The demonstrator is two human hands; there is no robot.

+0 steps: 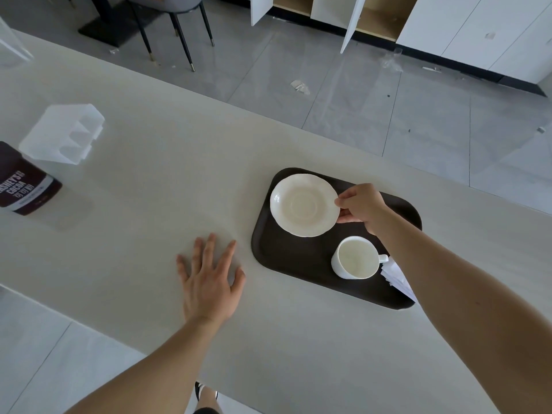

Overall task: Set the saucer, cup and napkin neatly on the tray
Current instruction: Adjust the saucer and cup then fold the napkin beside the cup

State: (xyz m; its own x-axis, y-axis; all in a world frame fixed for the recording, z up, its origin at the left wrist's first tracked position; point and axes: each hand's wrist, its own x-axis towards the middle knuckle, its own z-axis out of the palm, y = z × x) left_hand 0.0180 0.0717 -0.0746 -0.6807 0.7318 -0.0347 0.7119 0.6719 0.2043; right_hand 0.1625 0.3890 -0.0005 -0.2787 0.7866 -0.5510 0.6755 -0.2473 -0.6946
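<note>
A dark brown tray (pixel 286 258) lies on the pale table, right of centre. A cream saucer (pixel 304 205) sits over its far left part, and my right hand (pixel 361 206) pinches the saucer's right rim. Nearer to me on the tray an empty white cup (pixel 355 257) stands upright, handle to the right. A white napkin (pixel 397 277) lies at the tray's right side, partly hidden under my right forearm. My left hand (pixel 209 279) rests flat on the table left of the tray, fingers spread, holding nothing.
A brown cocoa tin (pixel 22 183) and a translucent plastic box (pixel 62 132) stand at the table's left. Beyond the far table edge are grey floor tiles, a chair (pixel 173 22) and white cabinets with open doors.
</note>
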